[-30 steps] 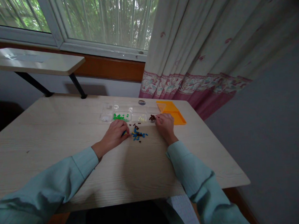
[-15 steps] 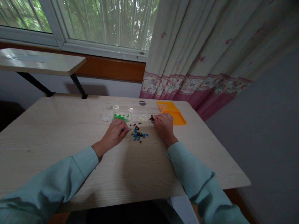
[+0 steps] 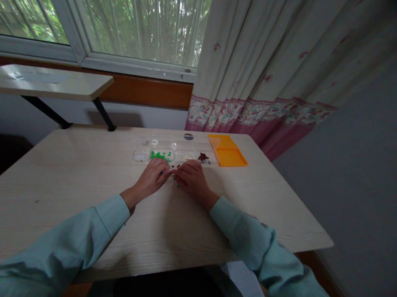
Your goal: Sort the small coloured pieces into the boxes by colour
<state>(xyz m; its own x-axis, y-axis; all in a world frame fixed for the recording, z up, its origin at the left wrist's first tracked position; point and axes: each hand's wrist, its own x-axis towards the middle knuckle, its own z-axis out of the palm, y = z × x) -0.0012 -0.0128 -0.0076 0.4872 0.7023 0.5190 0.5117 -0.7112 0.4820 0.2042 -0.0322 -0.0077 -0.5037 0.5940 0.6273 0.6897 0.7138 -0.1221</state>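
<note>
Here, on the left, a small piece [image 3: 162, 172] showing blue is pinched in the left hand [image 3: 153, 174], and it is best kept still there; just beside it, the right hand [image 3: 193, 179] is held with its fingers drawn together, though whether anything is gripped cannot be told. A light touch is called for, fingertip to fingertip, with loose pieces [image 3: 173, 166] left unbrushed below. Behind, in the clear box [image 3: 141, 148], green pieces [image 3: 155, 155] are held left of centre, pale pieces [image 3: 188, 156] next, partly hidden, then brown pieces [image 3: 203, 156]; the orange tray [image 3: 229, 156] is set at the right end.
</note>
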